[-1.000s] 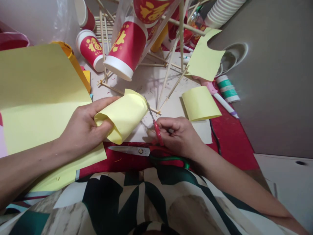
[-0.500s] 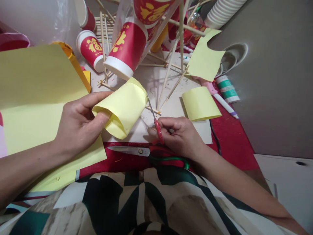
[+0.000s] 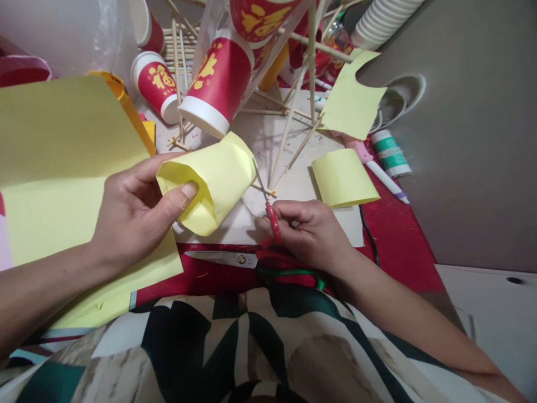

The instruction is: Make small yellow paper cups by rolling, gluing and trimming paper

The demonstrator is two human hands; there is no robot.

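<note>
My left hand [image 3: 138,210] grips a curled piece of yellow paper [image 3: 226,179], its thumb inside the roll and the fingers behind it. In my right hand [image 3: 308,229] is a small pair of red-handled scissors [image 3: 273,218]. Their blades touch the paper's right edge; how far they are parted I cannot tell. Below my hands lies a larger pair of scissors [image 3: 226,258] with a green and dark handle, on the red cloth. A second curved yellow paper piece [image 3: 344,178] rests to the right of my right hand.
Large yellow paper sheets [image 3: 54,134] cover the left side. A frame of wooden sticks [image 3: 289,123] stands behind, with red paper cups [image 3: 222,78] in a plastic bag. A cut yellow sheet [image 3: 352,101], a marker [image 3: 388,182] and a green-and-white roll [image 3: 391,152] lie at right.
My left hand has turned the paper roll slightly, so its open end faces me more and the thumb shows inside. My right hand and the small scissors have barely shifted.
</note>
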